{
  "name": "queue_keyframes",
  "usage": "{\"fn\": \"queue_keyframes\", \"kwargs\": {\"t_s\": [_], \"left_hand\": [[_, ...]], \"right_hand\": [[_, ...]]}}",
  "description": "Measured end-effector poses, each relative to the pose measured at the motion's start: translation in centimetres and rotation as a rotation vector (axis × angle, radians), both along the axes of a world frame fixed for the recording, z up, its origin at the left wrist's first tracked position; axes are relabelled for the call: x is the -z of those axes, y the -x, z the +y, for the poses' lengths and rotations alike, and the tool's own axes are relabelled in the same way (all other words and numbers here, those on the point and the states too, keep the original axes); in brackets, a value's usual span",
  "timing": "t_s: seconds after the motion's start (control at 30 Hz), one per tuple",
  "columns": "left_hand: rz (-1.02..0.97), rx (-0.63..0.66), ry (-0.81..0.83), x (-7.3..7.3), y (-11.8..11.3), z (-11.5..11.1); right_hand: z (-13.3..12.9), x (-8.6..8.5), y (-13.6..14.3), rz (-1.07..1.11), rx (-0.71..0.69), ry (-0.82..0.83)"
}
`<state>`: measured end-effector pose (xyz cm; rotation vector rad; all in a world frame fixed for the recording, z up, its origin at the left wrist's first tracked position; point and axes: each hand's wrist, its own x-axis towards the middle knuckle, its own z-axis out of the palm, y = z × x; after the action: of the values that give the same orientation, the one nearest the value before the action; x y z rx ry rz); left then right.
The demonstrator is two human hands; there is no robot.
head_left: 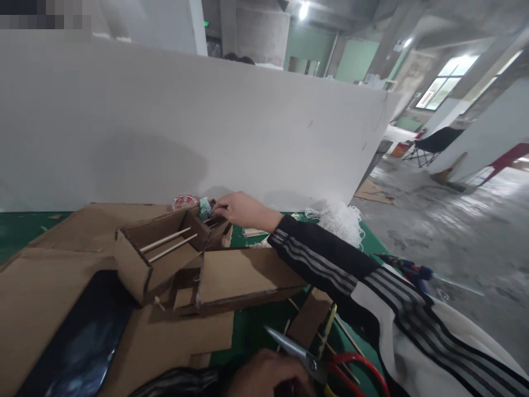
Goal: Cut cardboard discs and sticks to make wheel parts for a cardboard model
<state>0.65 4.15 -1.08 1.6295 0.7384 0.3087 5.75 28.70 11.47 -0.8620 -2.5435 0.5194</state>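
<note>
My right hand [235, 208] reaches across to the far end of a cardboard box structure [136, 259]. Its thumb and fingers are pinched together at the box's far compartment; what lies between them is too small to make out. Close beside the fingertips is a small clear-and-green plastic packet [205, 209]. Two thin wooden sticks [167, 240] span the open left compartment. At the bottom edge my left hand [270, 376] is blurred and partly cut off, its fingers mostly hidden. Just beyond it lie scissors [312, 364] with red handles, blades pointing left.
A dark, glossy flat object [82, 336] lies on cardboard sheets [37, 298] at left. Behind the box sits a red-and-clear tape roll [184, 202]. White string [341, 220] is piled at the right, near a glue gun [407, 269]. A white panel [231, 138] rises behind the green table.
</note>
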Motion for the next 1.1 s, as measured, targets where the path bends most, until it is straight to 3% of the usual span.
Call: {"fn": "queue_keyframes", "kwargs": {"t_s": [0.07, 0.13, 0.2, 0.3, 0.5, 0.6, 0.73, 0.8, 0.9, 1.1], "left_hand": [[-0.188, -0.206, 0.121, -1.1, 0.1, 0.2], [-0.415, -0.273, 0.276, -3.0, 0.6, 0.5], [-0.526, -0.309, 0.244, -5.0, 1.2, 0.9], [-0.526, -0.351, 0.109, -7.2, 2.0, 1.2], [-0.494, -0.378, -0.12, -8.1, 1.9, -0.1], [-0.504, -0.37, -0.231, -8.0, 1.6, -0.7], [-0.536, -0.386, -0.377, -7.5, 1.3, -0.8], [-0.544, -0.376, -0.389, -7.3, 1.1, -0.7], [-0.552, -0.334, -0.387, -7.2, 0.8, -0.7], [-0.415, -0.32, -0.373, -8.0, 0.9, -1.0]], "right_hand": [[-1.2, -0.7, -0.8, 0.032, 0.03, -0.006], [-3.0, -1.6, -2.1, 0.073, 0.058, -0.006], [-5.5, -2.3, -3.7, 0.116, 0.076, 0.003], [-10.4, -2.9, -6.3, 0.179, 0.104, 0.019], [-22.0, -2.4, -11.3, 0.51, 0.268, 0.272], [-26.1, -1.1, -12.9, 0.591, 0.311, 0.506], [-28.2, 0.8, -13.5, 0.718, 0.296, 0.886], [-28.5, 1.5, -13.4, 0.721, 0.249, 1.0], [-28.7, 2.1, -13.2, 0.761, 0.213, 1.009], [-28.8, 3.2, -13.2, 0.821, 0.323, 0.953]]}}
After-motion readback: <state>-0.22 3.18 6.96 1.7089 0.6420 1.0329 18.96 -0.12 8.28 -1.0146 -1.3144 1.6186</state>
